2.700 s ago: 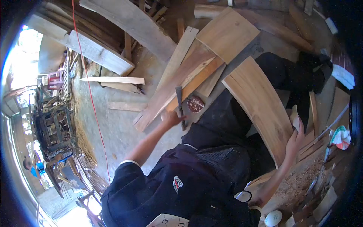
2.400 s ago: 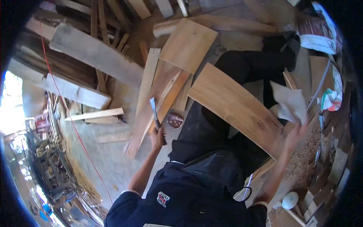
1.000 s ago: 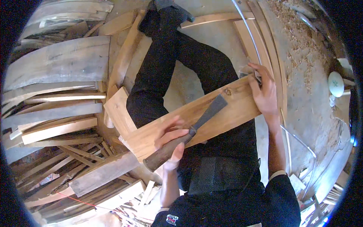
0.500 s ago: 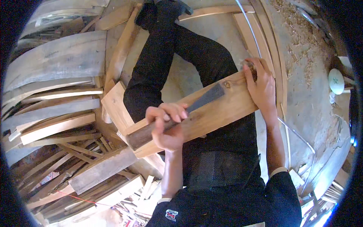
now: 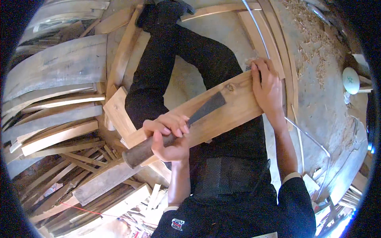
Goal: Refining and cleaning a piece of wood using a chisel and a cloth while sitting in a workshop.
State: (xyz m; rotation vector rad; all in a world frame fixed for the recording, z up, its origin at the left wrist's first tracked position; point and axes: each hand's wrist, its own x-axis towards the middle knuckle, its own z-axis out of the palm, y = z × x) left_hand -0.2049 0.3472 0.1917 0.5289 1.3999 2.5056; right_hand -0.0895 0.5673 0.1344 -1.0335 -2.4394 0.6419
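Across my lap lies a pale wooden board [image 5: 234, 113] with a knot near its right end, slanting up to the right. My left hand [image 5: 170, 137] is closed round the thick dark handle of a chisel [image 5: 207, 108]. Its flat grey blade widens toward the tip and lies over the board's face, pointing up to the right. The handle's butt sticks out past the board's left end. My right hand [image 5: 268, 87] grips the board's right end, fingers bent over the edge. Something greyish shows beside those fingertips, too blurred to name.
Stacked planks and offcuts [image 5: 59, 99] crowd the left. Under the board's left end is another wood piece [image 5: 120, 113]. Long boards [image 5: 283, 51] lie right of my legs, with a thin metal rod [image 5: 307, 137], wood shavings [image 5: 313, 51] and a pale round object [image 5: 351, 80] farther right.
My left hand has drawn the chisel down to the left along the board, so the handle now juts past its left end. My right hand stays at the board's right end.
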